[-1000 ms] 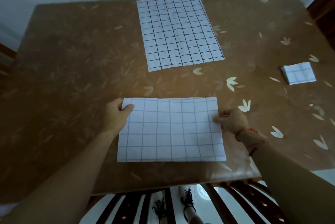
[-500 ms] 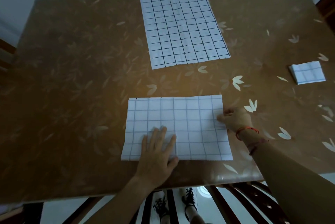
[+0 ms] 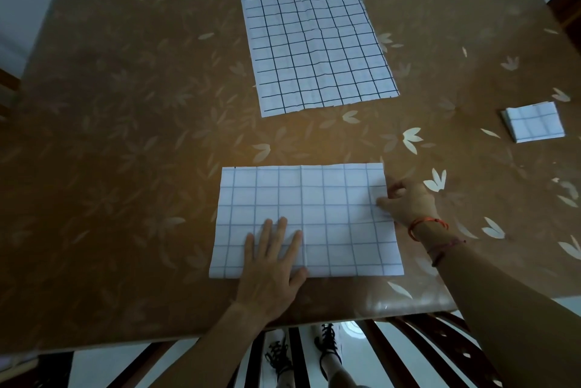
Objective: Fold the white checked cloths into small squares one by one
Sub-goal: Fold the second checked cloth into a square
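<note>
Near the front edge of the bench [image 3: 125, 136] lies a half-folded cloth [image 3: 330, 199]. The left grip [image 3: 270, 265] presses flat on its near-left part, fingers straight and spread. The right grip [image 3: 405, 202] pinches its right edge, fingers curled. An open cloth [image 3: 314, 41] lies flat at the far edge, and a folded square [image 3: 534, 125] sits well apart at the right.

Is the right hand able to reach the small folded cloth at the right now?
Probably yes: only bare table lies between the right hand and the small folded cloth, once it releases the near cloth.
</note>
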